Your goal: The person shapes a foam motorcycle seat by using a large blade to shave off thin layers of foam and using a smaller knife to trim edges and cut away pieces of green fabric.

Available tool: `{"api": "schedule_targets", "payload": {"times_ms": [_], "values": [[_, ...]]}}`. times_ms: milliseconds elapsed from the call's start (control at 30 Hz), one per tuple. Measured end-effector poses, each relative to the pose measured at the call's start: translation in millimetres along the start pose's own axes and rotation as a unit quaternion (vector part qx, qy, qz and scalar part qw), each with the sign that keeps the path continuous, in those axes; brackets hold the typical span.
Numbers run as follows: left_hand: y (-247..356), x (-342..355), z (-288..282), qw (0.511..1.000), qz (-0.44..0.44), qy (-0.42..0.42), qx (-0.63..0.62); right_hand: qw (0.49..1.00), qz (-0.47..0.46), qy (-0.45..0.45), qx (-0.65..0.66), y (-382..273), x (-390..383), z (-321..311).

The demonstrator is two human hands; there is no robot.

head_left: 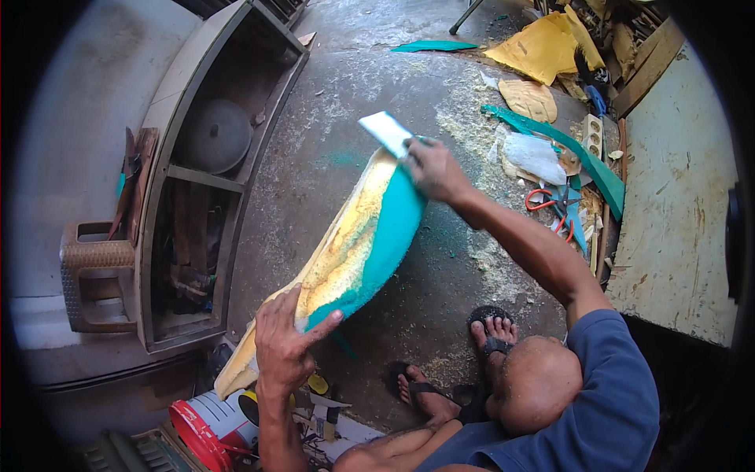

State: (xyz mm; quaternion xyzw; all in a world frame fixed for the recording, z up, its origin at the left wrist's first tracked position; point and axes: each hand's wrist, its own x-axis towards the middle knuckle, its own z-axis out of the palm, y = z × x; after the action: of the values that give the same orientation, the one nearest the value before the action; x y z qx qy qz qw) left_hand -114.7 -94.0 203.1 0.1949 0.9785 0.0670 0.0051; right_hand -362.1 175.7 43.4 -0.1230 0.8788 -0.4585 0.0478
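Observation:
A long, curved foam pad (pixel 346 259), like a seat cushion, slants across the middle. Its left side is rough yellow foam and its right side is teal. Near its lower end, my left hand (pixel 285 334) grips it with the thumb stretched along the teal part. At the upper end my right hand (pixel 434 169) is closed on a flat white rectangular piece (pixel 384 132), whose far half sticks out past the fingers. That piece lies against or just over the pad's tip; contact is hard to tell. What it is made of does not show.
Foam crumbs litter the floor (pixel 330 102). To the right lie red-handled scissors (pixel 560 206), a teal foam strip (pixel 602 177), a power strip (pixel 593 135) and a yellow sheet (pixel 543 51). An open cabinet (pixel 244 185) stands left, with a red-and-white bucket (pixel 189 421) below.

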Motion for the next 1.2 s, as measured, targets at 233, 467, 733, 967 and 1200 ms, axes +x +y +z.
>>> {"api": "schedule_targets", "payload": {"times_ms": [233,467,733,967,1200], "values": [[-20,-9,-17,1.0,-0.005,0.003,0.015,0.963,-0.267,0.018,-0.016,-48,-45,37],[-27,-4,-22,0.999,-0.031,0.006,0.026,0.968,-0.242,0.064,0.0,-60,-37,43],[-31,8,-24,1.0,-0.009,0.02,0.021,0.963,-0.239,0.121,-0.018,-33,-22,43],[-35,8,-6,0.999,-0.013,0.024,-0.017,0.996,-0.05,0.07,0.037,-6,-8,11],[-40,12,-6,1.0,-0.007,0.021,-0.017,0.988,-0.094,0.117,0.029,14,5,24]]}}
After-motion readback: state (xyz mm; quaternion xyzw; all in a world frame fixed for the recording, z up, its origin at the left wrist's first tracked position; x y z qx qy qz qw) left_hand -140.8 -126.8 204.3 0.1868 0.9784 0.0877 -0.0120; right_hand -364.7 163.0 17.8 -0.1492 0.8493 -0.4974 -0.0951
